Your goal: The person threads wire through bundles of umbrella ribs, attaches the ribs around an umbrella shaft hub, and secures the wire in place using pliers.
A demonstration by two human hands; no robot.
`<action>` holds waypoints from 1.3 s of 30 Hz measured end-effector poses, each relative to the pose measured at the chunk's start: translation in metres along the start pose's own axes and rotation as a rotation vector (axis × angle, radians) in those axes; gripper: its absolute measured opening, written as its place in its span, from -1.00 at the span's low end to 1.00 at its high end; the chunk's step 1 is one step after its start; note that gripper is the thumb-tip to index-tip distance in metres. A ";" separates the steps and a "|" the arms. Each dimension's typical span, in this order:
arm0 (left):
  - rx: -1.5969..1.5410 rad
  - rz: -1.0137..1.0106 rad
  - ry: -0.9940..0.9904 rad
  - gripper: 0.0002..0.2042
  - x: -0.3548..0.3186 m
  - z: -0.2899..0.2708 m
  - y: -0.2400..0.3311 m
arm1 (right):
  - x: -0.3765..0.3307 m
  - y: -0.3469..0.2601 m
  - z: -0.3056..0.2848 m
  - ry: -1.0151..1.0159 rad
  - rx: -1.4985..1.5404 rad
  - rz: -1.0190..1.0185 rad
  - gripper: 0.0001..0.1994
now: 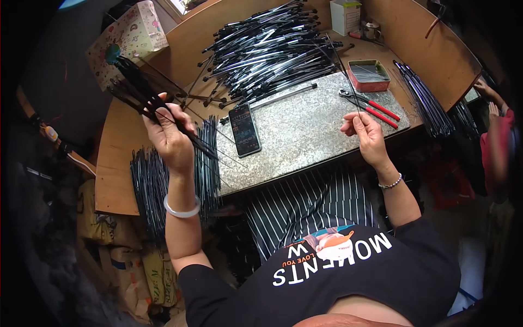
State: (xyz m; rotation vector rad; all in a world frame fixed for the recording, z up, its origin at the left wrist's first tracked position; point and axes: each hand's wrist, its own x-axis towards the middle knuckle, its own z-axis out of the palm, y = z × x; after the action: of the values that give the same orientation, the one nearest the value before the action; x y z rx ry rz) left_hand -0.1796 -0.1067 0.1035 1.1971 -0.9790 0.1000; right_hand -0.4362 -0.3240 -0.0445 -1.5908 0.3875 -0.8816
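My left hand [170,136] is raised over the left side of the table, its fingers wrapped round a bundle of thin black rods [139,82]. The bundle slants up to the left, with a dark green round piece [113,53] at its upper end; some thin rods splay out from it. Above the right part of a speckled stone slab [294,133], my right hand [369,136] pinches a slender dark rod [345,71] between thumb and fingers. That rod points up and away, passing by pliers with red handles [388,110] that lie on the slab.
A large heap of black and silvery rods [267,49] fills the table's back. More rods lie at the left [150,180] and right [425,101]. A phone [244,131], a red tin [370,85] with thin wires and a white box [345,19] also stand about. Another person's hand [490,95] shows far right.
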 end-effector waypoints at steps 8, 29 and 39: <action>-0.800 -0.672 -0.314 -0.70 -0.030 0.081 -0.019 | 0.006 -0.022 0.009 0.077 0.170 0.042 -0.71; -0.615 -0.630 -0.266 -0.64 -0.038 0.136 -0.007 | -0.026 -0.037 0.039 -0.179 0.398 0.112 -0.66; -0.308 -0.168 -0.096 -0.69 -0.038 0.132 -0.019 | -0.038 -0.062 0.043 -0.419 0.387 0.252 -0.64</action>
State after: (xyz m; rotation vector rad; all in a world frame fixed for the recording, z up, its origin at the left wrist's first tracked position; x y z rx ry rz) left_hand -0.2686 -0.2063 0.0670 1.0007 -0.9343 -0.2366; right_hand -0.4438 -0.2538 0.0020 -1.2880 0.1043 -0.3848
